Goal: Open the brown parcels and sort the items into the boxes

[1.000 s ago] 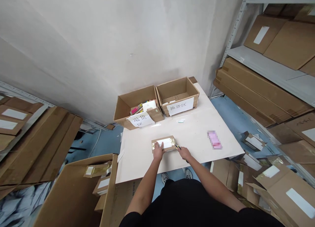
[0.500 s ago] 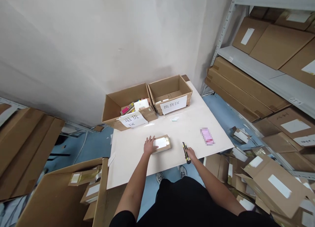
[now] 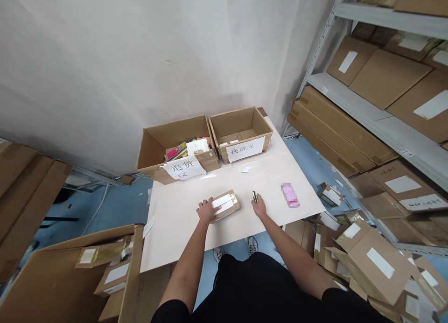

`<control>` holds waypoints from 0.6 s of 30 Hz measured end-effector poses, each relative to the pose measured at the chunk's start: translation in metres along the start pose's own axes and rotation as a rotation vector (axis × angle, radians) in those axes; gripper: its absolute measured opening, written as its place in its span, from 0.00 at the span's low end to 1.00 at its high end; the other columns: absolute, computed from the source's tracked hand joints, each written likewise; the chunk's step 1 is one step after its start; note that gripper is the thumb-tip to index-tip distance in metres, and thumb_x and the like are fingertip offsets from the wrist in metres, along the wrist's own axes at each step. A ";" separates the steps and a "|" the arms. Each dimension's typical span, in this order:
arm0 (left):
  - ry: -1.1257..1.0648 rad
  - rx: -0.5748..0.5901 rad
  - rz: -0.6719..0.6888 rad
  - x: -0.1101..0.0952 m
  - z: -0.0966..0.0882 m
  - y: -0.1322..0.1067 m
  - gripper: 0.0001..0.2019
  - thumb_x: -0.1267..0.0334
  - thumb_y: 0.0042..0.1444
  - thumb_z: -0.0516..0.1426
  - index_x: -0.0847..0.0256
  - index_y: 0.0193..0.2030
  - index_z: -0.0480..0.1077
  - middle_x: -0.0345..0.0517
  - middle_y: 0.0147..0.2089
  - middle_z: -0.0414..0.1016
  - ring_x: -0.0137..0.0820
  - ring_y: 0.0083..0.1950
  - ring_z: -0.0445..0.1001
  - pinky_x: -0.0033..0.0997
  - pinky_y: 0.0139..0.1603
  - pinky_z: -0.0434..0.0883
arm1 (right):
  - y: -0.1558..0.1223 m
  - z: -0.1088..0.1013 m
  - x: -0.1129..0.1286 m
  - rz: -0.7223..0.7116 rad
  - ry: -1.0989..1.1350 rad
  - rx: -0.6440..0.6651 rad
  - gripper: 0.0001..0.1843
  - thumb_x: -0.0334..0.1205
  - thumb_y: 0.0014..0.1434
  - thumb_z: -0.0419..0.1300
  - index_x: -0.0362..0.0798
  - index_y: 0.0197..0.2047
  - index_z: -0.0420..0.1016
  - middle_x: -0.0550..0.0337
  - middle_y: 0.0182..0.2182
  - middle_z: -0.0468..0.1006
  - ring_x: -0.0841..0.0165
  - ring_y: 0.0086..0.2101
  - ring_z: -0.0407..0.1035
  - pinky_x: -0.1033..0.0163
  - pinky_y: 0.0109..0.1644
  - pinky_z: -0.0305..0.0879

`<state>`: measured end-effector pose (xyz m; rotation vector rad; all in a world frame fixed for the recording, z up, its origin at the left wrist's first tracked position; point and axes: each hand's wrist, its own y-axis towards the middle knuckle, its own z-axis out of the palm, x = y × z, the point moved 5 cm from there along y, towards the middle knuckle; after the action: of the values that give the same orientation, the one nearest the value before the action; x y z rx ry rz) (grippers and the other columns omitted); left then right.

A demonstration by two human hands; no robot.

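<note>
A small cardboard box (image 3: 225,205) with a white label on top lies on the white table (image 3: 175,220). A dark line runs lengthwise through its label. My left hand (image 3: 206,209) grips the box's left end, with the thumb over the label and the fingers at the far side. To the right of the box, apart from it, my right hand (image 3: 259,206) is closed around a yellow and black utility knife (image 3: 255,197). Its front end points away from me, and the hand hides the rest.
Two open cartons with handwritten signs stand at the back: the left carton (image 3: 154,176) holds several items, the right carton (image 3: 241,113) a few small pieces. A blurred pink item (image 3: 290,195) lies at right. A large carton (image 3: 131,267) stands at left; boxes (image 3: 381,262) crowd the right.
My right hand has moved forward and a little left with the knife, turning it away from me. A dark line now shows along the box's label, and the box sits slightly more tilted.
</note>
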<state>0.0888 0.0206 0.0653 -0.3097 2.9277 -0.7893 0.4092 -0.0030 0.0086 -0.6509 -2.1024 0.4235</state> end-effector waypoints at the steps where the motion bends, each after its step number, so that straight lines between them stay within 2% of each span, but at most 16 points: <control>1: 0.000 -0.014 -0.003 0.000 0.002 -0.002 0.34 0.36 0.65 0.50 0.48 0.72 0.58 0.57 0.68 0.66 0.53 0.67 0.62 0.50 0.59 0.65 | -0.010 0.015 0.010 -0.045 0.011 0.027 0.39 0.48 0.66 0.59 0.45 0.76 0.56 0.45 0.66 0.71 0.57 0.65 0.67 0.58 0.68 0.62; 3: 0.015 -0.048 0.001 -0.001 0.009 -0.008 0.35 0.37 0.66 0.49 0.52 0.73 0.57 0.59 0.67 0.68 0.53 0.66 0.64 0.51 0.59 0.65 | -0.029 0.050 0.027 -0.083 0.037 0.159 0.46 0.54 0.64 0.63 0.44 0.77 0.54 0.42 0.62 0.76 0.55 0.61 0.72 0.58 0.63 0.66; 5: 0.034 -0.100 0.001 0.001 0.017 -0.016 0.36 0.38 0.67 0.48 0.57 0.74 0.57 0.63 0.66 0.69 0.53 0.64 0.66 0.51 0.60 0.64 | -0.044 0.079 0.042 -0.090 0.041 0.231 0.54 0.56 0.61 0.65 0.43 0.79 0.45 0.42 0.58 0.79 0.53 0.57 0.75 0.58 0.58 0.70; 7: 0.035 -0.172 -0.036 0.007 0.026 -0.027 0.37 0.38 0.68 0.46 0.63 0.73 0.59 0.67 0.63 0.72 0.54 0.63 0.68 0.50 0.59 0.65 | -0.050 0.099 0.058 -0.106 0.027 0.252 0.60 0.57 0.60 0.67 0.43 0.80 0.37 0.43 0.55 0.81 0.52 0.54 0.77 0.57 0.54 0.72; 9: 0.007 -0.246 -0.112 0.019 0.035 -0.037 0.37 0.38 0.69 0.44 0.68 0.70 0.63 0.69 0.60 0.74 0.54 0.60 0.72 0.49 0.58 0.66 | -0.049 0.113 0.077 -0.136 -0.006 0.271 0.61 0.58 0.59 0.68 0.45 0.80 0.35 0.47 0.51 0.83 0.52 0.52 0.78 0.57 0.52 0.73; 11: -0.041 -0.293 -0.190 0.033 0.042 -0.045 0.36 0.40 0.71 0.43 0.70 0.68 0.65 0.70 0.58 0.76 0.52 0.58 0.74 0.46 0.56 0.68 | -0.045 0.129 0.099 -0.159 -0.044 0.299 0.60 0.59 0.59 0.68 0.46 0.80 0.39 0.49 0.48 0.84 0.53 0.50 0.79 0.57 0.50 0.74; 14: -0.103 -0.340 -0.251 0.049 0.043 -0.048 0.34 0.45 0.73 0.43 0.71 0.72 0.62 0.70 0.61 0.74 0.50 0.57 0.77 0.42 0.53 0.71 | -0.041 0.155 0.132 -0.171 -0.082 0.299 0.56 0.58 0.58 0.68 0.45 0.78 0.48 0.49 0.47 0.85 0.54 0.48 0.80 0.59 0.48 0.74; 18: -0.182 -0.252 -0.261 0.060 0.038 -0.038 0.32 0.51 0.73 0.44 0.76 0.73 0.59 0.73 0.60 0.75 0.48 0.52 0.81 0.39 0.49 0.74 | -0.039 0.182 0.155 -0.229 -0.160 0.241 0.43 0.54 0.59 0.69 0.49 0.72 0.63 0.48 0.49 0.85 0.56 0.47 0.80 0.60 0.48 0.73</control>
<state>0.0419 -0.0432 0.0492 -0.7544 2.8449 -0.3875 0.1729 0.0463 0.0265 -0.2393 -2.2005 0.6028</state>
